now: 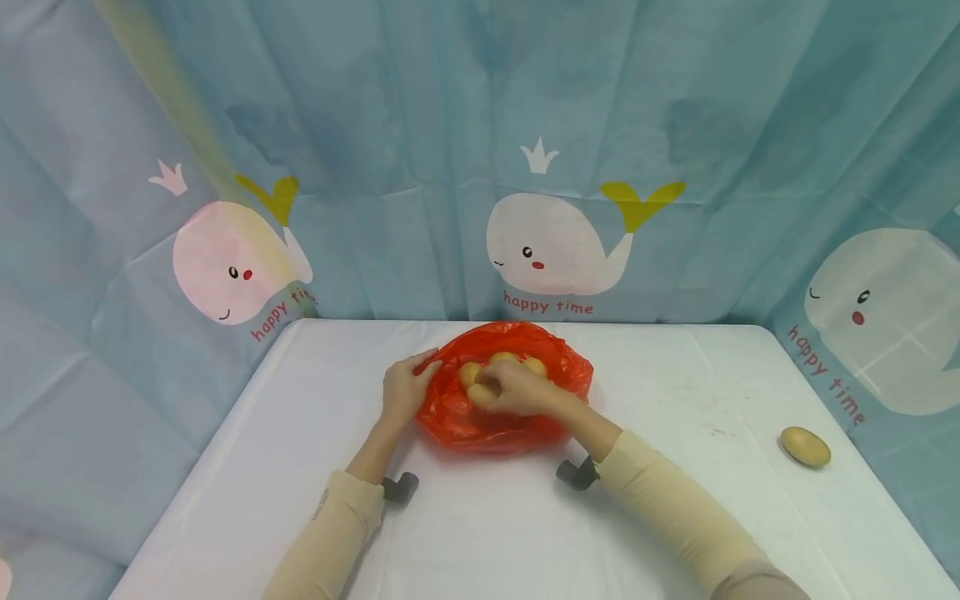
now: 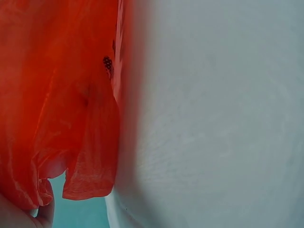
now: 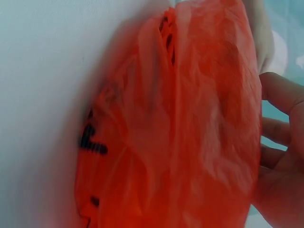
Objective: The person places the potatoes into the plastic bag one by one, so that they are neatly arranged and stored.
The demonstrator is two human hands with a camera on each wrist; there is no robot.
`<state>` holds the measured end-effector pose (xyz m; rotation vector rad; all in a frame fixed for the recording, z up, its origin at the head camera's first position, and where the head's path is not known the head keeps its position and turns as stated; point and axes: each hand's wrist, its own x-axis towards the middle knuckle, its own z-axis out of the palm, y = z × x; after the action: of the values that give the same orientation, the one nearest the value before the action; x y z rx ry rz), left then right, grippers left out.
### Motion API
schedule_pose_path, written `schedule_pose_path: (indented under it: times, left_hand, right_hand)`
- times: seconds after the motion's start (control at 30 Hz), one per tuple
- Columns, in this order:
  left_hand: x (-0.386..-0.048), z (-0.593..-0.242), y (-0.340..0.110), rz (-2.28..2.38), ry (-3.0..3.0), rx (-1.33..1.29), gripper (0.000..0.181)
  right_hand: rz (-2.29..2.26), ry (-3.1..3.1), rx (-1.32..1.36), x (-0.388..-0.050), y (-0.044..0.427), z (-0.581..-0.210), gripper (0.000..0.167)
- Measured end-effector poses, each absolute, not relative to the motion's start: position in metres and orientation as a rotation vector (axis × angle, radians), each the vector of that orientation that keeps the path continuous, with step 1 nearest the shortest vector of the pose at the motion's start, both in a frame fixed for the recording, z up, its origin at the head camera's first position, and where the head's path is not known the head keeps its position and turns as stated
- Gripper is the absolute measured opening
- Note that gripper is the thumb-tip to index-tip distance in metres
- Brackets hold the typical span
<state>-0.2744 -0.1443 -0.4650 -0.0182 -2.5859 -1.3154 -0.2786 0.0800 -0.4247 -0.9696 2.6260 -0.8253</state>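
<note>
A red plastic bag (image 1: 457, 425) lies with its mouth spread, several yellow-brown potatoes (image 1: 471, 374) inside. At the bag's left rim, my left hand (image 1: 403, 392) holds the edge; the left wrist view shows thumb and finger (image 2: 45, 213) pinching the red plastic (image 2: 90, 142). My right hand (image 1: 517, 389) reaches over the near rim into the mouth, its fingers round a potato (image 1: 482, 394). In the right wrist view the bag's side (image 3: 190, 133) hides the fingertips and potatoes, and part of my right hand (image 3: 285, 152) shows with bent fingers behind the rim.
A single potato (image 1: 806, 447) lies on the white table (image 1: 675, 500) near its right edge. Behind the table and at its sides hangs a blue curtain (image 1: 375, 250) with whale prints. Dark wrist-camera mounts (image 1: 576, 475) sit under both wrists.
</note>
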Motion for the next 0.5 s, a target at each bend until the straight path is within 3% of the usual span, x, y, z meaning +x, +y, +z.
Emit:
schedule_pose_path:
  times: [0.2, 0.5]
  left_hand:
    - [-0.275, -0.466, -0.144, -1.313, -2.557, -0.006, 0.033]
    - [-0.275, -0.467, -0.144, -1.351, -2.539, 0.008, 0.031]
  right_hand:
    - [-0.807, 2.63, -0.987, -0.278, 0.07, -0.431, 0.036]
    - [-0.738, 2.686, -1.031, -0.278, 0.056, -0.444, 0.014]
